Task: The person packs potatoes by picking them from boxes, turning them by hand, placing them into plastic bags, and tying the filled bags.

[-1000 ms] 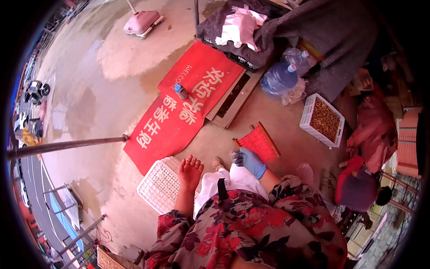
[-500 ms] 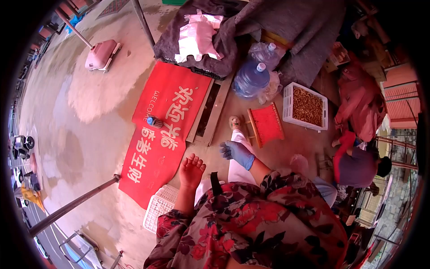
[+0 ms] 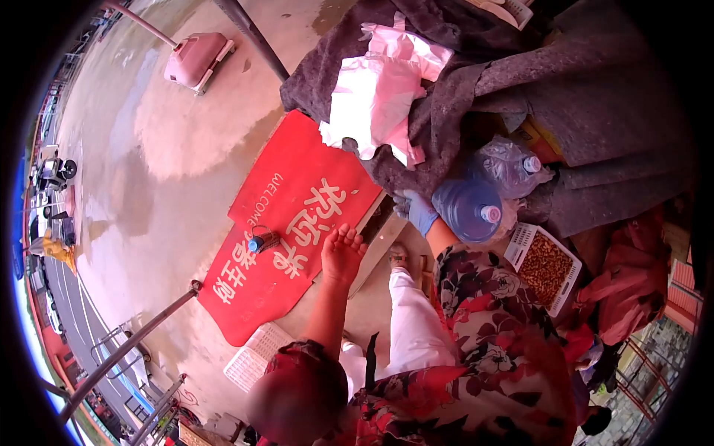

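My left hand (image 3: 343,255) is bare and raised above the red welcome mat (image 3: 256,286). Its fingers are loosely bent and apart, with nothing in them. On my right hand (image 3: 417,211) is a blue-grey glove. It reaches to the lower edge of the dark cloth (image 3: 454,85), its fingers partly extended; whether they touch the cloth I cannot tell. Close beside the glove stands a blue water jug (image 3: 465,204) with a pale cap. White plastic bags (image 3: 375,97) lie on the cloth above my hands.
A blue-capped bottle (image 3: 258,244) stands on the mat. To the right, a white crate (image 3: 547,271) holds small brown items. A white basket (image 3: 256,357) sits lower left. Metal poles (image 3: 256,37) rise at the left, near a pink wheeled box (image 3: 199,59). Another person's red clothing (image 3: 632,271) shows at right.
My view has moved closer to the cloth-covered stand. My gloved right hand has reached forward from above my leg to the cloth's edge. My left hand stays raised.
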`<action>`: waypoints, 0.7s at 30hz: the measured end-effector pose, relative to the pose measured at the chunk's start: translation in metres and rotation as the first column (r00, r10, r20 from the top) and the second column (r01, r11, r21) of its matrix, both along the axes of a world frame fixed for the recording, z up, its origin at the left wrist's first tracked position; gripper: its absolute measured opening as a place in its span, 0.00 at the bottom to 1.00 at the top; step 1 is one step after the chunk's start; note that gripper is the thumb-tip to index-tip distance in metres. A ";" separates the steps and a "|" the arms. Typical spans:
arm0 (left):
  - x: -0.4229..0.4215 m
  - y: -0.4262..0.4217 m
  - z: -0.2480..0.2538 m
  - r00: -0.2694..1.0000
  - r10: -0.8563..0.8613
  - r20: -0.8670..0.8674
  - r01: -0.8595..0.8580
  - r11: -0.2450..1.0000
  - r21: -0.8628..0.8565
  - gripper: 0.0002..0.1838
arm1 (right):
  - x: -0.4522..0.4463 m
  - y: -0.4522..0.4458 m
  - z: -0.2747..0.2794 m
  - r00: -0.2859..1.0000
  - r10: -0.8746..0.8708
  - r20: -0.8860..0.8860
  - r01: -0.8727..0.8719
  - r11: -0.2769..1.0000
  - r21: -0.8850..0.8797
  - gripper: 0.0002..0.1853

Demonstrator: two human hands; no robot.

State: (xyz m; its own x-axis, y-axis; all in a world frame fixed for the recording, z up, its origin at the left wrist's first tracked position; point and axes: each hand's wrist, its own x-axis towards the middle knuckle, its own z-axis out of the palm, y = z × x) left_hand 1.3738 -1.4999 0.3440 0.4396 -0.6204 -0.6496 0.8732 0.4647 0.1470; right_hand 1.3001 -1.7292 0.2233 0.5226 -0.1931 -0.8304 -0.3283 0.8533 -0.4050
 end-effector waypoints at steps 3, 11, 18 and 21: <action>0.043 -0.066 -0.020 1.000 0.016 0.024 -0.016 1.000 -0.009 0.12 | 0.065 -0.078 -0.028 0.983 -0.033 -0.178 -0.007 0.976 -0.219 0.17; 0.082 -0.098 -0.056 0.996 -0.079 0.043 0.073 0.989 0.132 0.12 | 0.159 -0.158 -0.078 0.978 -0.190 0.088 0.209 0.869 -0.448 0.14; 0.099 -0.077 -0.065 0.997 -0.053 0.061 0.039 0.977 0.208 0.12 | 0.195 -0.151 -0.090 0.997 0.045 0.058 -0.013 0.886 -0.463 0.14; 0.105 -0.074 -0.059 0.996 -0.051 0.070 0.036 0.979 0.200 0.11 | 0.204 -0.152 -0.124 0.997 -0.035 -0.075 -0.046 0.520 -0.853 0.16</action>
State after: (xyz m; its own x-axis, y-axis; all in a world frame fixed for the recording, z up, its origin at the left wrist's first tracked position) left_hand 1.4786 -1.5742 0.2853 0.4664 -0.5023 -0.7281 0.8752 0.3816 0.2973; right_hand 1.5045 -1.8808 0.0992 0.4723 -0.8276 -0.3033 -0.3940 0.1096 -0.9125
